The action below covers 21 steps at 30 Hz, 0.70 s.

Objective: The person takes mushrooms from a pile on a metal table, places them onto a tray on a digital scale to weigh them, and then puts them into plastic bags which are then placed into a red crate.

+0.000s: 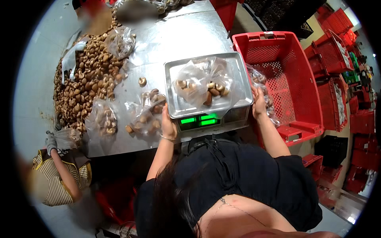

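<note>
A kitchen-type digital scale with a lit green display stands on the metal table, a silver tray on top. On the tray lies a clear plastic bag of mushrooms. My left hand is at the tray's near left corner, fingers stretched out along its side, holding nothing. Beside the tray's right edge is my right hand, its fingers extended and nothing seen in them. Bagged mushrooms rest just left of my left hand. Filled bags lie in the crate by my right hand.
A red plastic crate stands to the right. A large heap of loose mushrooms covers the table's left side, with another filled bag near it. A co-worker's gloved hand is at the lower left. More red crates stand farther right.
</note>
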Available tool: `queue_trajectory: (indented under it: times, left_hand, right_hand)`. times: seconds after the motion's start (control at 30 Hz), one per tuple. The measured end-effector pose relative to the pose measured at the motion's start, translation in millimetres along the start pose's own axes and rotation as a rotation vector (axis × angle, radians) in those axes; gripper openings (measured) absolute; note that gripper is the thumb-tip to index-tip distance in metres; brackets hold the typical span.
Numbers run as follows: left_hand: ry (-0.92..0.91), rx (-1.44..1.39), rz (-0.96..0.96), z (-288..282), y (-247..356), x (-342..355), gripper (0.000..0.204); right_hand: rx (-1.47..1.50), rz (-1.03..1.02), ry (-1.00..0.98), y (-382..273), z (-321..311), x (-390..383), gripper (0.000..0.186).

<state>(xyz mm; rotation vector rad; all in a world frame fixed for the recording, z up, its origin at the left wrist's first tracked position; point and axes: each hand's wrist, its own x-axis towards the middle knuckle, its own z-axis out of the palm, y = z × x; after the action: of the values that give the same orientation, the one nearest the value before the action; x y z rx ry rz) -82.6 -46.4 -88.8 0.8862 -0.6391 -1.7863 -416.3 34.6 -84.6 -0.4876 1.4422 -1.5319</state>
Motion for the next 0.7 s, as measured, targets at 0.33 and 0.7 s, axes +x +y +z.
queue_trajectory:
  times: [0.33, 0.7]
  left_hand:
    - [0.069, 0.614, 0.628, 54.0, 56.0, -23.9, 0.057]
    - [-0.310, 0.526, 0.392, 118.3, 103.0, -38.2, 0.015]
  right_hand:
    - [-0.211, -0.506, 0.016, -60.5, 32.1, -25.9, 0.055]
    - [-0.056, -0.528, -0.373, -119.2, 92.6, -37.7, 0.021]
